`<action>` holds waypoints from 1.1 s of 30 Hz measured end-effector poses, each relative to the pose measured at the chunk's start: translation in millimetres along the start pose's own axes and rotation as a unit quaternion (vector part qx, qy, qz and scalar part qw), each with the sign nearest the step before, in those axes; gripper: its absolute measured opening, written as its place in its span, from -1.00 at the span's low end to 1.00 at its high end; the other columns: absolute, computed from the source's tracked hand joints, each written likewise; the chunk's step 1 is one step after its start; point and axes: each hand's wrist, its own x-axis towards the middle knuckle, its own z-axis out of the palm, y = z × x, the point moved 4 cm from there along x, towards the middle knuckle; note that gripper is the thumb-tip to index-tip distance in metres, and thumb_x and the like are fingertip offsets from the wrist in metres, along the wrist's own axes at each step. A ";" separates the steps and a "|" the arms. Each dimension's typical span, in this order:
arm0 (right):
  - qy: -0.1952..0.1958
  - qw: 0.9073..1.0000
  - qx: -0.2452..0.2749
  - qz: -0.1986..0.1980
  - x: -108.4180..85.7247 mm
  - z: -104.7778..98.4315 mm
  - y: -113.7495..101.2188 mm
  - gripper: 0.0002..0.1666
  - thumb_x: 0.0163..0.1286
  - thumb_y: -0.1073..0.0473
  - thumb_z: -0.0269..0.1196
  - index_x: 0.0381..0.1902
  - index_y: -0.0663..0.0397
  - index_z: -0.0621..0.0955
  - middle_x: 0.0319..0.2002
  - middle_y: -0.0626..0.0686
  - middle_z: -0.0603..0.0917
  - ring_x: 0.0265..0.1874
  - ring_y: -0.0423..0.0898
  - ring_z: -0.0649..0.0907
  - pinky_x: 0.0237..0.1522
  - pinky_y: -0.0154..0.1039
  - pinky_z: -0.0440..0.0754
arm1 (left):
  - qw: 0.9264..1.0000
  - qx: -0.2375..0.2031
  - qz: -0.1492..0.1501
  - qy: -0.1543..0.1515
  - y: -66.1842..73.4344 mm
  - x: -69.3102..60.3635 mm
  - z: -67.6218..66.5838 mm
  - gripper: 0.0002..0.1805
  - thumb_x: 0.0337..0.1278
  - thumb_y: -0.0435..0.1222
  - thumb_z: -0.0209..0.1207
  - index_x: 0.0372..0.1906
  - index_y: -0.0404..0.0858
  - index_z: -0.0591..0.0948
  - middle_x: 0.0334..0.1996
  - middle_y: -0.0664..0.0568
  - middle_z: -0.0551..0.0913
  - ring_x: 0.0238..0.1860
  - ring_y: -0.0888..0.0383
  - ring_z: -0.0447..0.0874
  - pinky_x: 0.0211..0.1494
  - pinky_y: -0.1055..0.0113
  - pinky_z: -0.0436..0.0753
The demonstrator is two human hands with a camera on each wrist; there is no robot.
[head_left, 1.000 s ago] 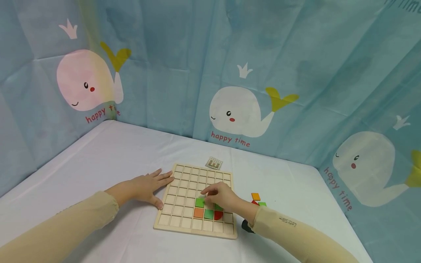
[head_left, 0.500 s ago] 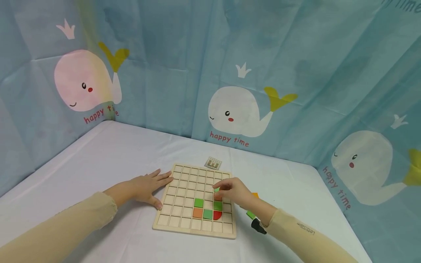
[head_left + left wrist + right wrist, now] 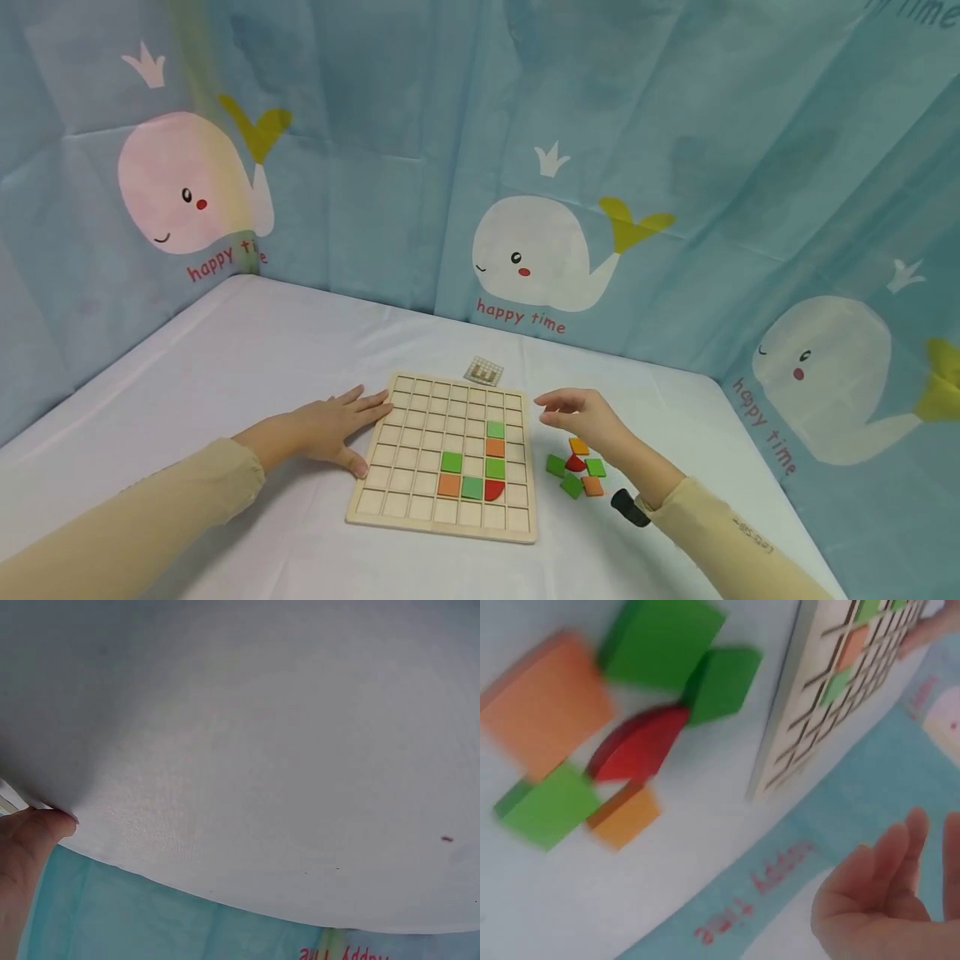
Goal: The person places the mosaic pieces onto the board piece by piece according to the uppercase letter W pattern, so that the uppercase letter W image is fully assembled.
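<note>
Seven thin green, orange and red tiles (image 3: 495,468) sit in the pale wooden grid board (image 3: 430,460); six loose pieces (image 3: 572,485) lie on the white tabletop (image 3: 285,350) to its right.

Left hand (image 3: 330,427): grip relaxed, fingers spread against the board's left rim. Right hand (image 3: 588,417): grip slack and unladen, fingers bent, near the board's right edge. Head view alone: the whole board and a small gridded card (image 3: 483,371) beyond its far edge. Right wrist view: side-wall thickness of the loose pieces, including a red quarter-round (image 3: 645,746). Left wrist view: a dark speck (image 3: 447,839) unresolved from the head.
</note>
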 end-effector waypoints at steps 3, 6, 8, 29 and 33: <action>-0.009 1.000 -0.016 0.000 -0.5 -9.2 9.1 -0.66 0.36 0.22 0.28 0.04 0.26 0.65 -0.11 0.13 0.65 -0.15 -0.02 0.56 -0.03 0.08 0.58 | 1.000 0.001 0.002 0.001 -1.1 1.1 0.5 0.16 -0.18 0.31 0.25 0.49 -0.27 0.18 0.52 -0.15 0.02 0.46 -0.36 -0.11 0.28 -0.38 0.14; -0.022 0.999 -0.026 0.000 -0.7 -16.3 19.1 -0.62 0.36 0.18 0.29 0.07 0.26 0.64 -0.05 0.18 0.63 -0.11 0.01 0.55 -0.02 0.08 0.58 | 1.000 0.000 0.001 0.002 -1.5 1.3 1.5 0.17 -0.18 0.31 0.25 0.49 -0.27 0.18 0.52 -0.15 0.02 0.46 -0.35 -0.11 0.28 -0.38 0.14; -0.031 0.999 -0.031 -0.002 -0.6 -20.4 25.7 -0.60 0.36 0.16 0.30 0.09 0.26 0.63 0.02 0.23 0.62 -0.07 0.02 0.56 -0.01 0.05 0.58 | 1.000 0.001 0.001 0.002 -1.4 1.2 1.6 0.17 -0.18 0.31 0.25 0.49 -0.27 0.18 0.52 -0.15 0.01 0.46 -0.35 -0.11 0.27 -0.38 0.15; -0.195 0.977 -0.076 0.044 23.5 -44.9 88.8 -0.55 0.29 0.27 0.32 0.16 0.08 0.63 0.12 0.10 0.59 0.07 0.05 0.52 0.11 0.01 0.49 | 1.000 0.000 0.002 0.001 -1.8 1.4 0.2 0.16 -0.16 0.30 0.26 0.50 -0.26 0.17 0.52 -0.14 0.00 0.46 -0.35 -0.12 0.26 -0.40 0.14; -0.220 0.970 -0.085 0.050 27.8 -44.1 93.0 -0.59 0.25 0.36 0.33 0.07 0.05 0.68 0.08 0.02 0.59 0.01 0.00 0.49 0.08 -0.07 0.48 | 1.000 0.003 0.003 0.006 -2.2 1.2 0.0 0.15 -0.16 0.29 0.28 0.49 -0.26 0.18 0.52 -0.14 0.01 0.46 -0.35 -0.10 0.25 -0.40 0.16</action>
